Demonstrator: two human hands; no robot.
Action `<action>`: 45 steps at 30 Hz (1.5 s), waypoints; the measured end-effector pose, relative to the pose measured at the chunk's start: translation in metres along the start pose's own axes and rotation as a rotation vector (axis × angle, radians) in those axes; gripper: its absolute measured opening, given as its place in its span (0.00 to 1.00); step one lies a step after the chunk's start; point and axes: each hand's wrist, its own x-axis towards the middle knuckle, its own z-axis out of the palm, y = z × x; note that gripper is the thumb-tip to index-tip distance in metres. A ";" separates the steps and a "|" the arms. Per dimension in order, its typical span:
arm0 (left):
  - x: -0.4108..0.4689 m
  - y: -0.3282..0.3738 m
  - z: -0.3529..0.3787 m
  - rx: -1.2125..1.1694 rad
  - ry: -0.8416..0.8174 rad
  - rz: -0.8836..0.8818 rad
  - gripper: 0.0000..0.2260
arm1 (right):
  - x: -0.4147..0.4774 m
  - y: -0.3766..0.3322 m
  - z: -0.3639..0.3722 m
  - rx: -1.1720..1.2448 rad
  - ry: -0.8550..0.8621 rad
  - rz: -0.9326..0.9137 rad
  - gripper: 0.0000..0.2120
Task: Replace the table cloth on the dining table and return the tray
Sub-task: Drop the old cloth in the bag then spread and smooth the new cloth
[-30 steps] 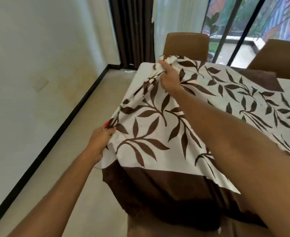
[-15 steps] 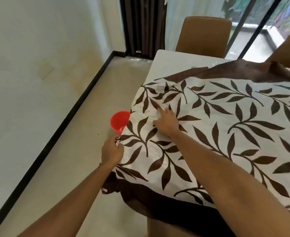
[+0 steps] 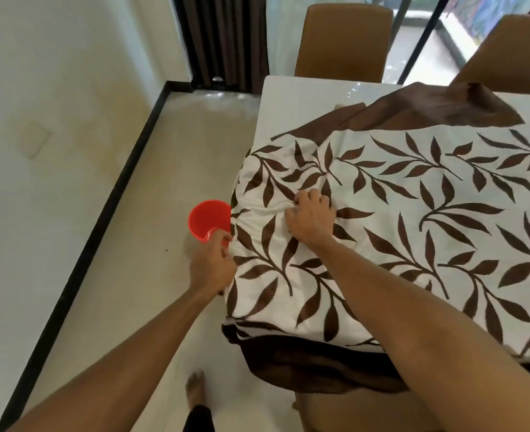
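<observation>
The white table cloth with brown leaf print and a broad dark-brown border [image 3: 413,213] lies rumpled over the near part of the white glossy bench [image 3: 288,98], leaving the far left corner of the top bare. Its far border is folded back in a loose brown flap, and its near border hangs off the front edge in soft, satiny folds. The right hand [image 3: 312,218] rests on top of the cloth near its left side, fingers curled together and bunching the fabric into small wrinkles. The left hand [image 3: 213,263] is at the cloth's left edge, just off the bench side, fingers pinched shut on the hem. Touching that hand, and partly hidden behind it and the cloth edge, is a round red plastic cup [image 3: 209,221], open mouth visible; whether the hand also grips it cannot be told. Two tan upholstered chairs [image 3: 344,39] stand at the far side before glass doors, dark curtains [image 3: 226,39] to their left. A bare foot [image 3: 195,391] stands on the pale tiled floor [image 3: 163,182].
</observation>
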 end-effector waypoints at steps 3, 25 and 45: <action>0.039 -0.008 -0.009 -0.075 -0.024 0.120 0.12 | 0.001 -0.008 0.014 0.089 0.147 0.125 0.21; 0.340 0.136 0.053 0.251 -0.481 0.410 0.19 | 0.242 0.013 -0.030 0.296 0.225 0.416 0.27; 0.428 0.271 0.099 -0.644 -1.260 -0.467 0.17 | 0.247 0.019 -0.074 1.464 0.540 0.771 0.13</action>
